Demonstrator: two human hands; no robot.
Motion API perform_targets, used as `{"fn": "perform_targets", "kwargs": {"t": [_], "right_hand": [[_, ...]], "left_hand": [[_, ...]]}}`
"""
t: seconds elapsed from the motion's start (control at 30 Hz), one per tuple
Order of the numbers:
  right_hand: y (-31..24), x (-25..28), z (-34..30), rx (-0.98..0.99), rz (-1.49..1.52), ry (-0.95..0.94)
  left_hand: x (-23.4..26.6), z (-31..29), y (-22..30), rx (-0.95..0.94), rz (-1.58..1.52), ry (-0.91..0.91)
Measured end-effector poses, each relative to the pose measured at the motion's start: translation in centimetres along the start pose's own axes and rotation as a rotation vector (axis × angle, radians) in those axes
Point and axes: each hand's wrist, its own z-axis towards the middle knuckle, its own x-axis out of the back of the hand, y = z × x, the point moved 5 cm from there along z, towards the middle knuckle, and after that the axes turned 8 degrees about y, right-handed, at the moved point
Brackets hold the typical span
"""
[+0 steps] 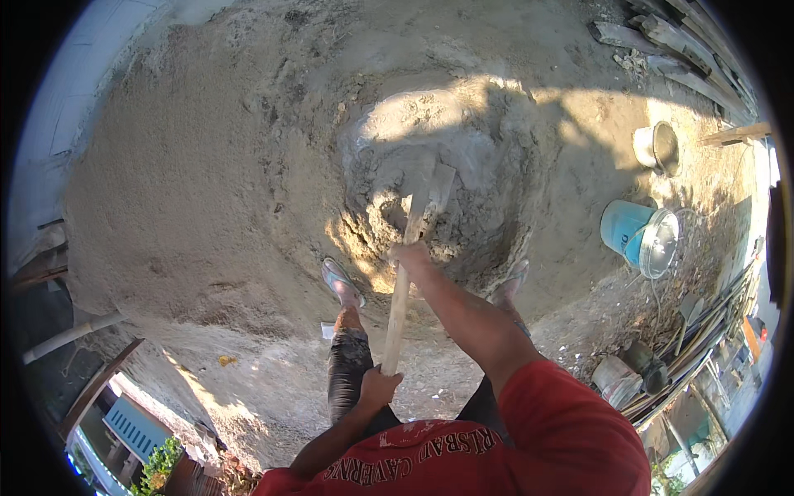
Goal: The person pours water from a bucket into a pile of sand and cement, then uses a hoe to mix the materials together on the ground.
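A long wooden-handled shovel (398, 318) slants away from me, its far end in a heap of wet grey mix (480, 178). My right hand (409, 255) is closed around the shaft midway along it. Nearer my body, my left hand (380, 388) grips the handle's end. The blade is coated with the mix, so its outline is hard to make out. A hollow (397, 213) shows in the heap just left of the shaft. Bright sun falls on the heap's far side and near left edge.
My sandalled feet (341, 279) stand on either side of the shaft at the heap's near edge. To the right are a blue bucket (622, 227) lying tipped and a grey bucket (645, 149). Planks (691, 50) lie far right. Poles (691, 355) are piled nearer on the right.
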Motion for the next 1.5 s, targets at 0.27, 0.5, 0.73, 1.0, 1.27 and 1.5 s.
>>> {"fn": "perform_targets", "kwargs": {"t": [0.27, 0.5, 0.73, 1.0, 1.27, 1.5], "right_hand": [[-9.2, 14.6, 4.5, 0.547, -0.616, 0.082], [-8.7, 38.7, -12.7, 0.771, -0.325, -0.304], [15.6, 81.6, -16.7, 0.287, -0.935, 0.37], [8.0, 95.4, -20.0, 0.137, -0.17, 0.57], [-15.3, 85.0, -15.6, 0.659, -0.687, 0.267], [-41.6, 89.6, -13.0, 0.599, -0.999, 0.181]], "left_hand": [[-20.5, 0.8, 15.7, -0.091, -0.517, 0.027], [-22.2, -11.8, 29.9, -0.231, -1.005, 0.023], [-22.1, -20.5, 38.2, -0.13, -1.298, -0.039], [-22.8, -8.1, 42.7, 0.311, -1.445, -0.113], [-25.8, -3.6, 55.1, 0.321, -1.636, -0.111], [-16.3, 5.1, 72.3, 0.41, -2.099, 0.034]]}}
